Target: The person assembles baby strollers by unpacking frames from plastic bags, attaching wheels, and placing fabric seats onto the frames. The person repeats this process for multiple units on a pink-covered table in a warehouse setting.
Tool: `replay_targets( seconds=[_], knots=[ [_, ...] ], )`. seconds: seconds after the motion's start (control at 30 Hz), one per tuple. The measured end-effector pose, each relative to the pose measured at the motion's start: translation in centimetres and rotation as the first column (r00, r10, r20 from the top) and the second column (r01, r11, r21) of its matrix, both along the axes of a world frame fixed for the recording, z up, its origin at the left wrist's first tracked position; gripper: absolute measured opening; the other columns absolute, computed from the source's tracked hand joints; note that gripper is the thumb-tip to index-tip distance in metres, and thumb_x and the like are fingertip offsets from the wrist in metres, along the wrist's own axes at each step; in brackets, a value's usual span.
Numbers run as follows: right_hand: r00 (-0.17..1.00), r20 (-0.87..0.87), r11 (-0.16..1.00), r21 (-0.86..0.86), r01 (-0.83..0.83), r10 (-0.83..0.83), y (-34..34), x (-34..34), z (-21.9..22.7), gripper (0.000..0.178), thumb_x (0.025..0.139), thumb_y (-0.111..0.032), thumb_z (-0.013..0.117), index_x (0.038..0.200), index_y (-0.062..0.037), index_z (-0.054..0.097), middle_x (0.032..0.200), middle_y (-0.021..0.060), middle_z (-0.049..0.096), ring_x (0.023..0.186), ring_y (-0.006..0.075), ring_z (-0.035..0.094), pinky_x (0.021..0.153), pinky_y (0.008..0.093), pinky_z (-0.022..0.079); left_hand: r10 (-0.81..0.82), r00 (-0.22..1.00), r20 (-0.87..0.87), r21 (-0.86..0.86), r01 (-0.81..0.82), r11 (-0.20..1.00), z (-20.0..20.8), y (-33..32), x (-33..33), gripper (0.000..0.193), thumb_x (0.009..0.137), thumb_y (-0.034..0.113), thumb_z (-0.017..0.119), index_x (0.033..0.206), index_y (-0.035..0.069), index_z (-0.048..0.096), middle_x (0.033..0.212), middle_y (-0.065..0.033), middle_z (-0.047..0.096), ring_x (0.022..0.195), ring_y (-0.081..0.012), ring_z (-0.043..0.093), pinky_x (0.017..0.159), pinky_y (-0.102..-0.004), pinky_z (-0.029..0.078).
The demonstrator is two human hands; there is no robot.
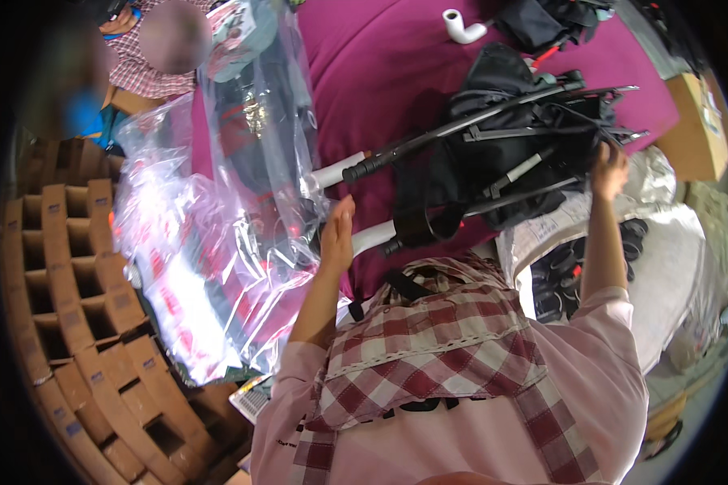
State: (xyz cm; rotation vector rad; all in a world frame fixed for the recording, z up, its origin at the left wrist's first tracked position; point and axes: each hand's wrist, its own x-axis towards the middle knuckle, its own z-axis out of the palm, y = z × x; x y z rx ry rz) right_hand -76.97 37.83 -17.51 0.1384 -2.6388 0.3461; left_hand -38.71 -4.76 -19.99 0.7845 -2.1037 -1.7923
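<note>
A folded stroller (505, 149) with black fabric and grey metal tubes lies across the purple cloth in front of me. White sleeves cover parts of its left end: the upper sleeve (340, 171) and the lower sleeve (372, 237). Beside the lower sleeve is my left hand (337, 234), its fingers stretched out and together; whether it touches the sleeve is hard to see. At the far right end of the stroller, my right hand (609, 171) has its fingers curled on the frame, with the fingertips partly hidden.
Clear plastic bags (218, 210) with dark packed goods lie on the left. Brown cardboard boxes (65, 267) fill the floor there. A white sack (671, 250) holding black parts (558, 275) stands right. A bent white tube (463, 31) lies behind. Another person (150, 61) is far left.
</note>
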Motion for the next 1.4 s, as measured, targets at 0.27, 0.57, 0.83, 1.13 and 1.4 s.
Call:
replay_targets(
  seconds=[0.27, 0.57, 0.83, 1.13, 1.4],
  knots=[
    [0.840, 0.535, 0.961, -0.171, 0.216, -0.094, 13.1, -10.5, -14.0, 0.050, 0.093, -0.047, 0.050, 0.111, -0.0039, 0.067, 0.108, 0.0243, 0.068, 0.105, 0.0426, 0.063, 0.090, 0.0483, 0.048, 0.167, 0.985, 0.033, 0.133, -0.170, 0.976, 6.4, 8.3, -4.1, 0.054, 0.105, 0.043, 0.036, 0.127, -0.002, 0.056, 0.124, -0.0148, 0.062, 0.118, -0.0251, 0.059, 0.101, -0.0374, 0.045],
    [0.866, 0.486, 0.861, 0.385, -0.331, 0.116, 16.7, -13.8, -16.3, 0.046, 0.094, -0.041, 0.045, 0.120, -0.0056, 0.060, 0.116, 0.0269, 0.063, 0.106, 0.0465, 0.060, 0.089, 0.0537, 0.047, 0.364, 0.930, -0.049, 0.120, -0.357, 0.927, 6.8, 6.5, -9.3, 0.049, 0.105, 0.039, 0.038, 0.105, -0.003, 0.063, 0.107, -0.0141, 0.069, 0.100, -0.0226, 0.066, 0.086, -0.0317, 0.052],
    [0.764, 0.597, 0.932, 0.362, 0.016, -0.244, 24.2, -8.4, -17.3, 0.057, 0.096, -0.047, 0.042, 0.108, 0.0029, 0.066, 0.108, 0.0277, 0.067, 0.102, 0.0444, 0.064, 0.087, 0.0515, 0.049, 0.612, 0.757, 0.228, 0.408, -0.645, 0.646, -1.4, -0.4, -6.2, 0.057, 0.104, 0.044, 0.033, 0.130, -0.002, 0.054, 0.132, -0.0173, 0.058, 0.127, -0.0259, 0.052, 0.111, -0.0377, 0.032],
    [0.668, 0.672, 0.797, 0.571, -0.195, -0.318, 7.3, 3.9, -11.7, 0.039, 0.098, -0.031, 0.044, 0.114, 0.0016, 0.058, 0.104, 0.0260, 0.068, 0.095, 0.0392, 0.068, 0.082, 0.0500, 0.054, 0.392, 0.914, 0.104, 0.161, -0.405, 0.900, -6.5, 2.5, -5.1, 0.038, 0.102, 0.031, 0.050, 0.120, -0.002, 0.059, 0.111, -0.0139, 0.064, 0.105, -0.0214, 0.059, 0.091, -0.0322, 0.044],
    [0.095, 0.881, 0.875, -0.472, 0.112, 0.463, -27.3, 15.5, -0.5, 0.061, 0.097, -0.044, 0.053, 0.128, 0.0080, 0.048, 0.077, 0.0234, 0.068, 0.061, 0.0331, 0.070, 0.052, 0.0400, 0.055, 0.066, 0.995, 0.079, 0.173, -0.078, 0.982, -3.7, 1.9, -3.2, 0.030, 0.103, 0.027, 0.051, 0.113, 0.002, 0.064, 0.102, -0.0074, 0.067, 0.095, -0.0155, 0.061, 0.087, -0.0291, 0.046]
  ],
)
